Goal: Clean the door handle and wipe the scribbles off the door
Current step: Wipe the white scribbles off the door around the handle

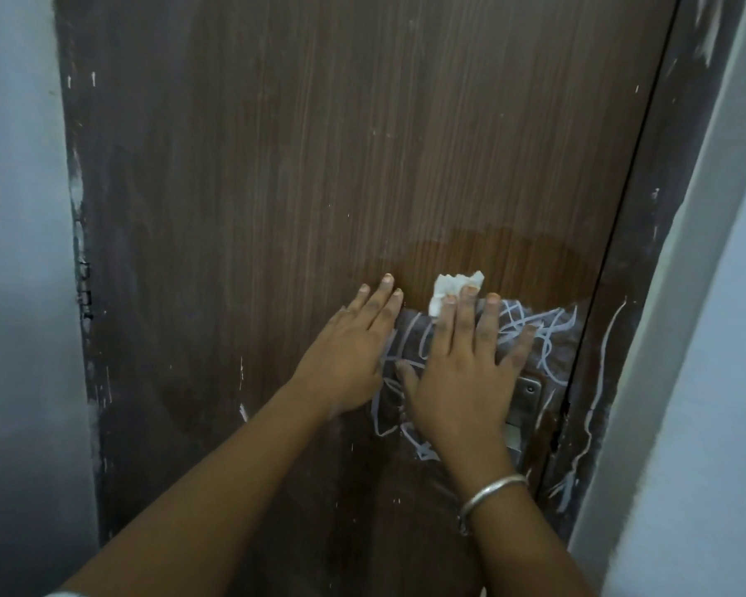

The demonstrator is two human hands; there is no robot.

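Note:
A brown wooden door fills the view. White scribbles cover its lower right part, around and under my hands. My right hand lies flat on the door with straight fingers, pressing a white crumpled tissue against the top edge of the scribbles. My left hand rests flat on the door just left of it, fingers spread. A metal handle plate shows partly behind my right hand; the handle itself is hidden. Above the tissue the wood looks darker and wet.
The dark door frame runs along the right side, with white streaks on it. A pale wall stands to its right and a blue-grey wall to the left. A hinge sits on the door's left edge.

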